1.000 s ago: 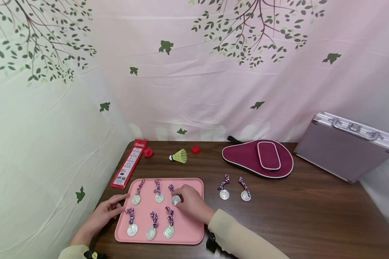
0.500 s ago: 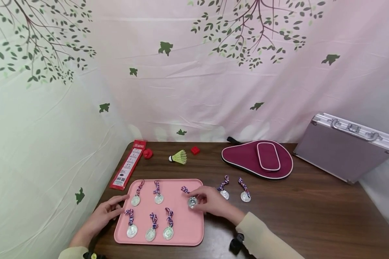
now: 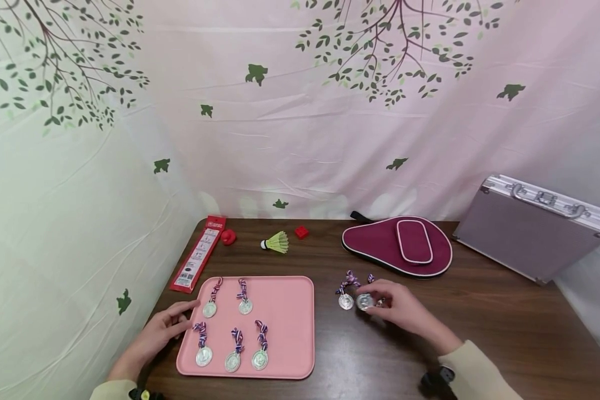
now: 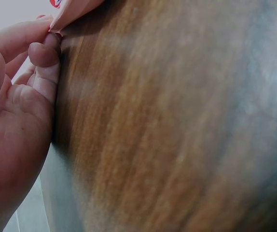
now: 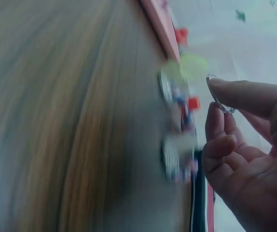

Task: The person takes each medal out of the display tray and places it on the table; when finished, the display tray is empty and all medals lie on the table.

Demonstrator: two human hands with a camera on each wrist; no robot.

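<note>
My right hand [image 3: 405, 311] pinches a silver medal [image 3: 364, 301] between thumb and fingers, above the table to the right of the tray. In the right wrist view that medal [image 5: 219, 99] shows edge-on, off the tabletop. Beside it lies a medal [image 3: 346, 301] with a striped ribbon. Another, mostly behind my fingers, shows some ribbon [image 3: 370, 278]. My left hand [image 3: 160, 328] grips the left rim of the pink tray [image 3: 295, 333]; the left wrist view catches its bent fingers [image 4: 44, 55] at the tray edge. On the tray are several silver medals [image 3: 232, 361], their ribbons pointing away.
Behind the tray are a red packet [image 3: 198, 255], a small red figure [image 3: 228, 237], a yellow shuttlecock [image 3: 276, 242] and a red brick [image 3: 301, 231]. A maroon racket case [image 3: 375, 244] lies at the back right, near an upright silver case [image 3: 525, 233].
My right hand has lifted a medal from the tray's back right and carried it right, over the table by the other two medals. My left hand has stayed at the rim.
</note>
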